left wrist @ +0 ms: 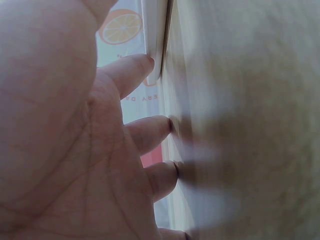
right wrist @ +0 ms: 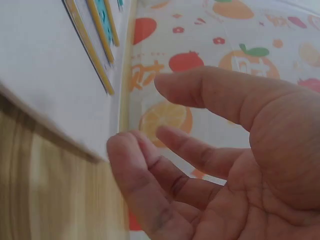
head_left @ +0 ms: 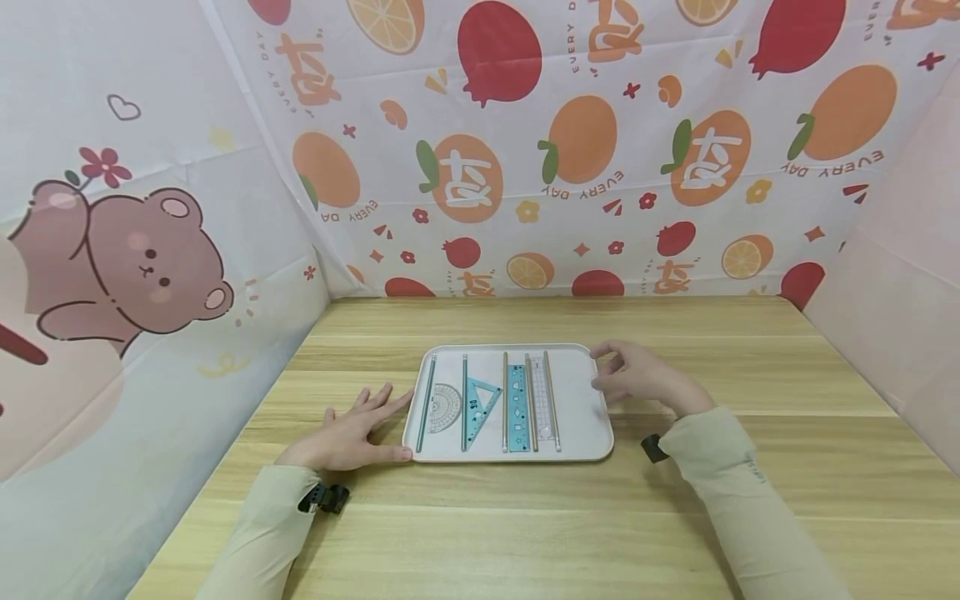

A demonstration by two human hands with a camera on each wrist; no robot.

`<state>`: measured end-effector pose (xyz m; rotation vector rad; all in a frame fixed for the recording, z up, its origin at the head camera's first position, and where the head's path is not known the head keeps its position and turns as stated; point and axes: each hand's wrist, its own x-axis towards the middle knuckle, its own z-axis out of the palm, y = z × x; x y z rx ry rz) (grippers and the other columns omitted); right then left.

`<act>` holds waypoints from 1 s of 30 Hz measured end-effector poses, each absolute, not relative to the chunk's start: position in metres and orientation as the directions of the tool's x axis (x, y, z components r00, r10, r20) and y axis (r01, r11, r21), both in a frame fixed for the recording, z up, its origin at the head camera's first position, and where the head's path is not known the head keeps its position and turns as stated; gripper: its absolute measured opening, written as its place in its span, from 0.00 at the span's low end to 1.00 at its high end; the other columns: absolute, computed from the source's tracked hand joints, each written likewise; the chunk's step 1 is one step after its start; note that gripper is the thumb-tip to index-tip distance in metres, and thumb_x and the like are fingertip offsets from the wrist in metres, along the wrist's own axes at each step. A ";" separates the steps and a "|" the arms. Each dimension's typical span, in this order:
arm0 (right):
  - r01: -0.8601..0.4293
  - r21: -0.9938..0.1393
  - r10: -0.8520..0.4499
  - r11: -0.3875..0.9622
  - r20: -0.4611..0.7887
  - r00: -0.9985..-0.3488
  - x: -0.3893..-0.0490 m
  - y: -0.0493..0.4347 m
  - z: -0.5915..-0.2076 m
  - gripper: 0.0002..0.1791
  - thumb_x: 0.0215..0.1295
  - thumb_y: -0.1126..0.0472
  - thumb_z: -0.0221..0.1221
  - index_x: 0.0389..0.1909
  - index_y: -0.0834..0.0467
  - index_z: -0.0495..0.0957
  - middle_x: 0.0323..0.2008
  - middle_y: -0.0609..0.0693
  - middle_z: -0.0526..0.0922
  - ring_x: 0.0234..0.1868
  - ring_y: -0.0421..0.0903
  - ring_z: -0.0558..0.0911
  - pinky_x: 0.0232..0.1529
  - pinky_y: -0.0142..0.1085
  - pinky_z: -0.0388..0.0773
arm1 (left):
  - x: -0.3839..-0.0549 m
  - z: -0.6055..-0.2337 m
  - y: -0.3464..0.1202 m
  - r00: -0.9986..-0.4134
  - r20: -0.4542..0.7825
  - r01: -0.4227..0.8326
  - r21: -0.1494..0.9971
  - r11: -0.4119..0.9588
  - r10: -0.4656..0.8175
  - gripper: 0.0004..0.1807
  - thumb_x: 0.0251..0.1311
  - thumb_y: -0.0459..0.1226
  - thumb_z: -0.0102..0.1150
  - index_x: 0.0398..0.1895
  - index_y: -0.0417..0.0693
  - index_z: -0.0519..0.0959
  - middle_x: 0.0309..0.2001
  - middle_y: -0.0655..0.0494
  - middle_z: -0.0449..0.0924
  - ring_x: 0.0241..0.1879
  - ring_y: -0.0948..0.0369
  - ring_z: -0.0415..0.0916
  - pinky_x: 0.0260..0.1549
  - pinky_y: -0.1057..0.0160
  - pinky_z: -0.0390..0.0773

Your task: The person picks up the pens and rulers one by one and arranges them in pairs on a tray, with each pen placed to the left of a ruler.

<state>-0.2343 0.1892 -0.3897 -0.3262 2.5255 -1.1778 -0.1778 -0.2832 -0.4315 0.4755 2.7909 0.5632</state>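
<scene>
A white tray (head_left: 587, 408) lies on the table, holding two dark green pencils (head_left: 426, 406), a clear protractor (head_left: 447, 406), a teal set square (head_left: 472, 421), a teal ruler (head_left: 517, 417), a clear ruler (head_left: 542, 392) and three yellowish pencils (head_left: 553, 404). At its left side my left hand (head_left: 348, 437) has spread, fairly straight fingers, with thumb and forefinger at the tray's edge. My right hand (head_left: 641, 377) is by the upper right corner, fingers loosely bent. In the right wrist view, nothing sits between its thumb and fingers; whether it touches the rim cannot be told.
The wooden table (head_left: 495, 533) extends around the tray. A fruit-print cloth (head_left: 525, 167) hangs behind it, a bear-print cloth (head_left: 150, 275) at the left, and a pale pink sheet (head_left: 900, 317) at the right. Black straps (head_left: 326, 498) show at both wrists.
</scene>
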 end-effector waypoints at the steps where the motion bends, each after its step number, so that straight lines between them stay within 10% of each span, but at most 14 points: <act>1: -0.073 -0.770 -0.350 0.633 -0.201 -0.915 -0.234 0.192 -0.389 0.34 0.70 0.61 0.69 0.73 0.67 0.70 0.47 0.60 0.81 0.43 0.52 0.86 0.48 0.46 0.90 | -0.178 -0.431 -0.283 -0.914 -0.181 0.263 0.414 0.872 0.362 0.56 0.60 0.69 0.68 0.88 0.67 0.55 0.88 0.36 0.44 0.84 0.25 0.36 0.64 0.07 0.36; 30: -0.050 -0.651 -0.279 0.757 -0.253 -0.927 -0.236 0.267 -0.390 0.37 0.74 0.55 0.66 0.74 0.73 0.66 0.63 0.77 0.79 0.52 0.59 0.89 0.54 0.50 0.87 | -0.177 -0.430 -0.282 -0.912 -0.193 0.255 0.424 0.869 0.363 0.56 0.60 0.68 0.69 0.88 0.65 0.55 0.88 0.35 0.43 0.84 0.25 0.35 0.64 0.07 0.35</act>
